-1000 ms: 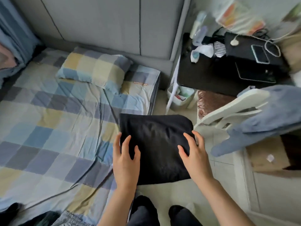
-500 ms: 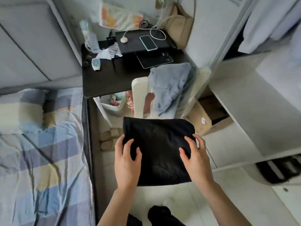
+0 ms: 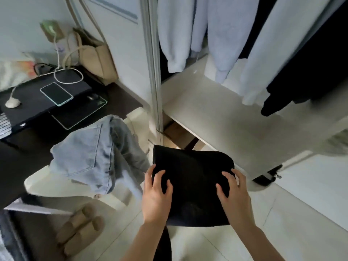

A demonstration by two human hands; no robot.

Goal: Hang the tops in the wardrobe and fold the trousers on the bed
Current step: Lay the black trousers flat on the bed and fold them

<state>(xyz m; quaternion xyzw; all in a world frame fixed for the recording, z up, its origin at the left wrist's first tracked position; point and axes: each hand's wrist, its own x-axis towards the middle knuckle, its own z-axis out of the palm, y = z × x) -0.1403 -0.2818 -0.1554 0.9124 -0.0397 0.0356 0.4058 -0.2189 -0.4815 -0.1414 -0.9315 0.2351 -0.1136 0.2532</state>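
Note:
A folded black garment [image 3: 192, 178] hangs in the air in front of me, above the floor. My left hand [image 3: 157, 194] grips its left edge, fingers curled over the top, and my right hand [image 3: 232, 193] grips its right edge the same way. Just beyond it is the open wardrobe with a white shelf [image 3: 216, 127]. Pale tops [image 3: 222, 34] and a dark garment [image 3: 301, 72] hang inside. Light blue jeans [image 3: 94, 153] are draped over a white chair [image 3: 43, 183] to the left.
A dark desk [image 3: 17, 159] on the left holds a phone [image 3: 56, 94], a laptop, a mouse and a cable. A beige tote bag [image 3: 94, 55] leans on the wall. Slippers [image 3: 79, 228] lie on the tiled floor. The wardrobe's sliding-door rail [image 3: 154, 72] stands upright at centre.
I have turned right from the bed toward the wardrobe, carrying the folded black garment in both hands. The bed has left the view and the wardrobe shelf has come in.

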